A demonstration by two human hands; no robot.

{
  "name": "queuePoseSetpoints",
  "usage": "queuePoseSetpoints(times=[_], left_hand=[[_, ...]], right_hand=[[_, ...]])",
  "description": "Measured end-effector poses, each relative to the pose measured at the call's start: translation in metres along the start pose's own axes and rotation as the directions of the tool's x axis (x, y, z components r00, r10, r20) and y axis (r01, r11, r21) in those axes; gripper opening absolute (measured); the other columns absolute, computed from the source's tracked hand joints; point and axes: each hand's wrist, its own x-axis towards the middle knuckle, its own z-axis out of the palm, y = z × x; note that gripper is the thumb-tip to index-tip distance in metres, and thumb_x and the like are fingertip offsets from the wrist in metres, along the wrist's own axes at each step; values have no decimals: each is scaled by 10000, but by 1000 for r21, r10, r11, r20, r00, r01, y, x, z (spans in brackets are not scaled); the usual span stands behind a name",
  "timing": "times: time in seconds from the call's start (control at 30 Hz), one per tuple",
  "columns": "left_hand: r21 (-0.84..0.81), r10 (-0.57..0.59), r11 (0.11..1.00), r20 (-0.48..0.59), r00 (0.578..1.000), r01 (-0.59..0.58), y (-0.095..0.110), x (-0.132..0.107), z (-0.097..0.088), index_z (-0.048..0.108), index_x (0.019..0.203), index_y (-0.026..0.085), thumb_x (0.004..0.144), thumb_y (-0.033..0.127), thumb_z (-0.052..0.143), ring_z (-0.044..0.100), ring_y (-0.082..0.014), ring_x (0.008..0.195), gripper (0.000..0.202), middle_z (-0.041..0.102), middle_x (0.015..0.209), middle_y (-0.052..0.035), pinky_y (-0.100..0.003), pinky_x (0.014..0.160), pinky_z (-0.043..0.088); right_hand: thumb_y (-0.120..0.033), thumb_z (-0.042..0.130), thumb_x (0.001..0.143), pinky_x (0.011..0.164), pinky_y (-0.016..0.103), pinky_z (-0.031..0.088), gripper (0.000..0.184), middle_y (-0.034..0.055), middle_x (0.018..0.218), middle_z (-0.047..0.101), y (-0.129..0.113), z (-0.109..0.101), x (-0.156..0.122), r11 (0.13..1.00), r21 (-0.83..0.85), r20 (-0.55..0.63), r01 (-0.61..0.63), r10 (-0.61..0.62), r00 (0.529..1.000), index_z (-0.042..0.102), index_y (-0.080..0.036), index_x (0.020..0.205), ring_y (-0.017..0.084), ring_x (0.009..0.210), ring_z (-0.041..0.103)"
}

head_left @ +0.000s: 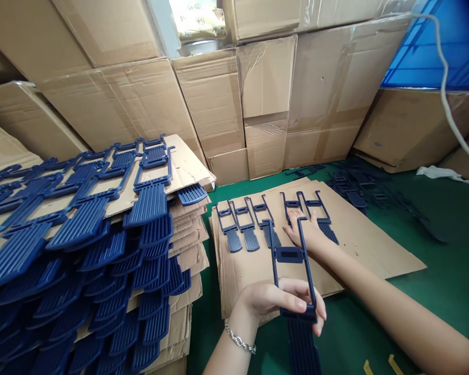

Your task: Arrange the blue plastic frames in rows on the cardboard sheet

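My left hand point(275, 299), a chain bracelet at its wrist, grips a dark blue plastic frame point(289, 254) near its lower crossbar. This frame stands upright toward the camera, its two hooked arms pointing up and its ribbed plate hanging below my fingers. Farther off, my right hand point(303, 229) reaches down onto the cardboard sheet point(250, 276) with fingers apart, touching or just over the right-hand frames point(315, 208); the held frame partly covers it. To its left, similar frames point(242, 213) lie in a row, ribbed plates toward me.
At left rises a tall stack of cardboard layers point(187, 250) with many blue ribbed parts point(148, 203) jutting over its edge. Loose dark parts point(352, 182) lie on the green surface point(426, 302) at right. Cardboard boxes point(207, 99) wall the back. Two yellow strips point(394, 364) show at the bottom.
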Motion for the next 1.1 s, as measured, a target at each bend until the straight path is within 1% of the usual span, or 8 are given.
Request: queuePoseSetpoints(times=[0.23,0.4,0.53,0.63,0.7,0.8,0.93,1.1], left_hand=[[-2,116,993,-246,962,-120,7,2,4,529,908,45,717,370,591,528,-164,753,382,521,791,-132,-276,711,402],[-21,166,984,-269,949,-178,9,4,6,518,914,51,732,358,567,522,-172,767,360,514,792,-129,-295,737,392],[-43,154,984,-268,951,-172,6,5,6,522,909,51,708,368,586,521,-174,761,381,519,789,-131,-288,725,388],[-54,139,986,-267,954,-159,5,4,5,520,916,53,712,360,585,521,-174,764,375,520,793,-131,-280,710,388],[-48,142,986,-270,952,-161,6,4,5,521,921,53,728,344,571,521,-171,769,353,517,791,-127,-280,716,390],[-36,148,985,-301,942,-166,8,4,6,524,910,52,726,353,571,525,-165,756,355,517,784,-124,-277,714,394],[30,171,984,-396,902,-173,9,6,7,526,889,45,736,380,527,530,-177,744,368,531,770,-136,-283,708,391],[49,180,982,-550,816,-183,6,9,5,527,850,55,775,510,410,517,-179,694,476,521,700,-115,-309,712,383]], right_hand=[[-351,251,901,1045,505,130,551,119,1400,226,-10,-5,21,998,37,80,46,-49,996,292,-57,1365,237,1313,133],[-378,262,905,1048,520,112,565,91,1427,151,-12,-4,24,995,48,121,88,-93,988,242,-98,1396,226,1324,104],[-420,190,927,1016,575,96,488,39,1435,139,-5,-12,24,992,58,108,112,-118,987,385,-221,1327,232,1324,105],[-384,180,932,1000,599,67,456,9,1444,95,13,-18,21,1000,26,34,10,-11,999,387,-267,1321,236,1328,64],[-342,218,922,986,615,71,463,48,1445,85,29,-18,16,995,3,15,-96,96,995,350,-224,1349,266,1321,76],[-315,246,910,998,576,165,484,84,1431,147,48,-13,8,982,-9,62,-188,189,980,336,-154,1357,294,1299,152],[-289,238,908,1036,455,234,491,51,1424,187,56,-6,0,982,-3,104,-187,186,977,323,-139,1368,283,1292,179],[-257,236,903,1041,459,221,493,55,1426,180,48,-3,-2,986,6,103,-168,166,981,332,-131,1369,294,1296,165]])
